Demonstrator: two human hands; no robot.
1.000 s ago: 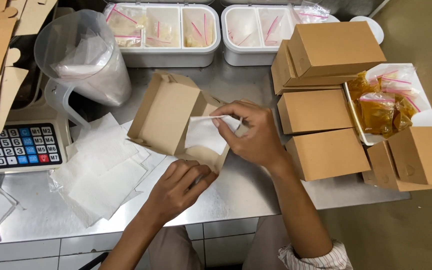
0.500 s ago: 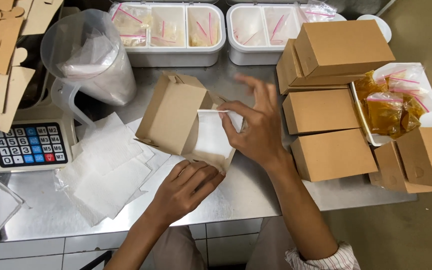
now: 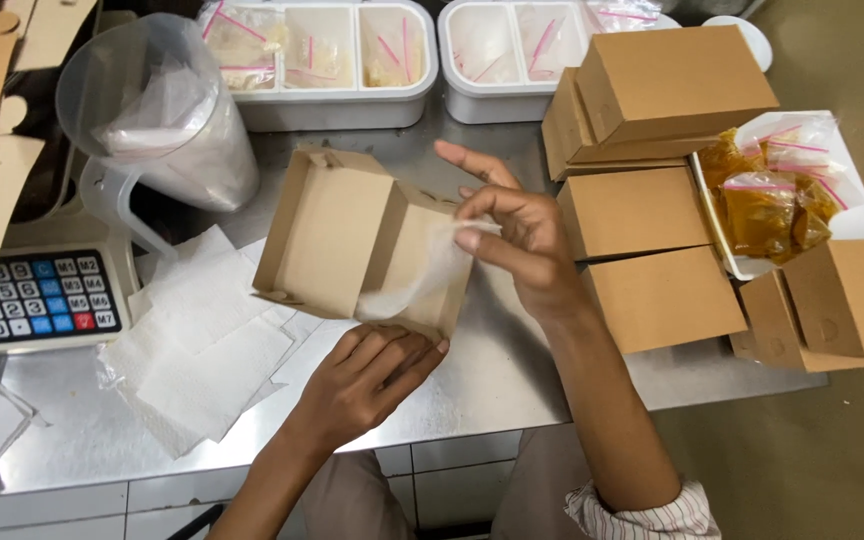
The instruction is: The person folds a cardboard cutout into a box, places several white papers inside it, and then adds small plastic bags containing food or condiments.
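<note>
Steel counter (image 3: 512, 370): box (image 3: 352, 245) (open) between hands.

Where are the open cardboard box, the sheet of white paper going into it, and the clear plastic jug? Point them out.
open cardboard box (image 3: 327, 235), head view, on its flat raised lid panel.
sheet of white paper (image 3: 430, 272), head view, on the part lying inside the box.
clear plastic jug (image 3: 167, 110), head view, on its side wall.

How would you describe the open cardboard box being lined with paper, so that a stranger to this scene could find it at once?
Start at the steel counter; near its middle, between the stack of white paper sheets and the closed brown boxes, is the open box. Unlike those, it is open, tilted in the left hand, while the right hand presses a white liner inside.
</note>
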